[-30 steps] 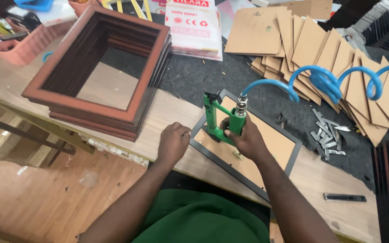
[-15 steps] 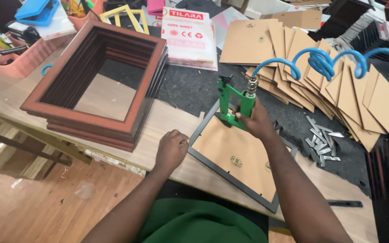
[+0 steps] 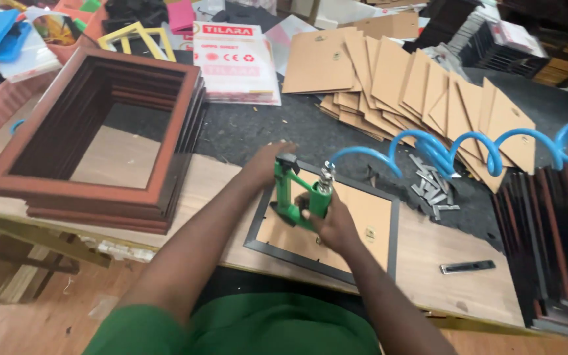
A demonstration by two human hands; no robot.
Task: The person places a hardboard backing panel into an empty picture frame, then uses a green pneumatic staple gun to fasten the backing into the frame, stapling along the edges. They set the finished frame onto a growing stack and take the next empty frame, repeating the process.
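Note:
A dark-grey picture frame [image 3: 389,230] with a brown backing board [image 3: 369,217] lies face down on the wooden bench in front of me. My right hand [image 3: 333,223] grips a green pneumatic stapler [image 3: 294,194], whose nose rests on the frame's left side. A coiled blue air hose [image 3: 468,154] runs from the stapler off to the right. My left hand [image 3: 267,164] presses on the frame's far left corner, just behind the stapler.
A stack of brown wooden frames [image 3: 93,131] stands at the left. Brown backing boards [image 3: 415,79] are fanned out at the back right. Loose metal clips [image 3: 432,187] and a dark staple strip [image 3: 468,267] lie right of the frame. More dark frames [image 3: 560,243] are stacked along the right edge.
My left hand has moved from the frame's near left corner up to its far left corner. The stapler has shifted from the frame's far edge to its left side.

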